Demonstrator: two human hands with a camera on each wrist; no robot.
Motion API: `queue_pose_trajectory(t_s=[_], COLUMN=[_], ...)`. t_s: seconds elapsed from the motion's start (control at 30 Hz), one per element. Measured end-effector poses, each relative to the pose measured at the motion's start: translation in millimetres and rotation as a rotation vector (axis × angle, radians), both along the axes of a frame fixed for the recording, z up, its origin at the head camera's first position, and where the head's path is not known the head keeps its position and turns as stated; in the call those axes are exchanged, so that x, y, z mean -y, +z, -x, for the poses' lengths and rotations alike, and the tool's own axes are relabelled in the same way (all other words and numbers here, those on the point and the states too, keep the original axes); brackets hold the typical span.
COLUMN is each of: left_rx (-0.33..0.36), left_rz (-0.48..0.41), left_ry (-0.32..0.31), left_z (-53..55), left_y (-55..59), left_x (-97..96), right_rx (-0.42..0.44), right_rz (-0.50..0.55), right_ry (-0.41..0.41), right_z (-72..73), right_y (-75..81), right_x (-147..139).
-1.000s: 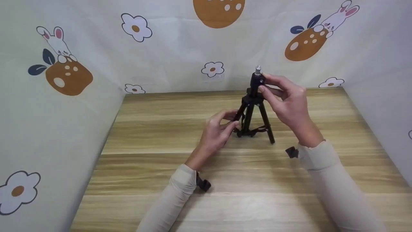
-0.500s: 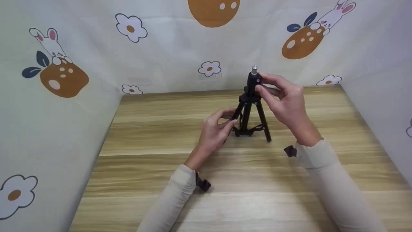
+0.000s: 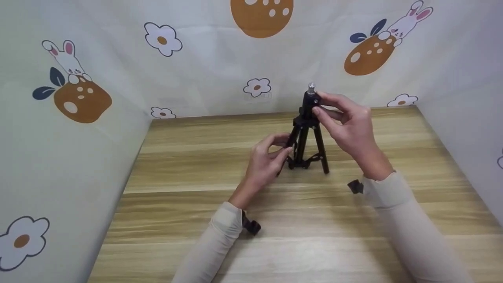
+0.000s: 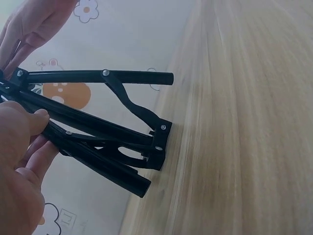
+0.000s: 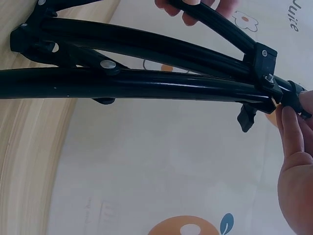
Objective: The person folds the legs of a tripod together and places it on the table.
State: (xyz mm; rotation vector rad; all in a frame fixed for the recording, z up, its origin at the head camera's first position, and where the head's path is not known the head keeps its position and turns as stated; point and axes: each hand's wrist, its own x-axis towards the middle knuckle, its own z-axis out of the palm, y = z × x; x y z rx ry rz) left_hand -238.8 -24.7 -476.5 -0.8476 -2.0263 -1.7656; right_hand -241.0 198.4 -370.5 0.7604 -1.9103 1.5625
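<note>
A small black tripod with a silver screw tip stands upright with its legs partly spread. My left hand pinches the left leg between thumb and fingers; in the left wrist view that leg runs out from under the thumb. At the top, my right hand pinches the upper column just below the silver tip. A brace joins the legs low down around the centre tube. In the right wrist view a small knob juts from the collar beside the right fingers.
The tripod is towards the back of a wood-grain table. Pale cloth walls printed with flowers, rabbits and oranges close in the back and both sides. Black wrist mounts stick out at both sleeves.
Both hands keep their grip on the tripod. It has shifted only slightly, along with a small movement of the head view.
</note>
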Motion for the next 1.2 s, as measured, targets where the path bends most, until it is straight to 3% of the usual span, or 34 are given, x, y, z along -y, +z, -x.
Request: queue_pose_trajectory(t_s=[0.63,1.2], left_rx=[0.027,-0.056], left_rz=[0.006,0.047], left_ry=[0.004,0.039], left_z=[1.6,4.5], left_y=[2.3,1.4], left_x=[-4.8,-7.8], right_rx=[0.028,0.018], right_rz=[-0.002,-0.017], right_ry=[-0.001,-0.041], right_z=[-1.4,-2.2], right_y=[-0.5,-1.0], right_x=[-0.8,0.2])
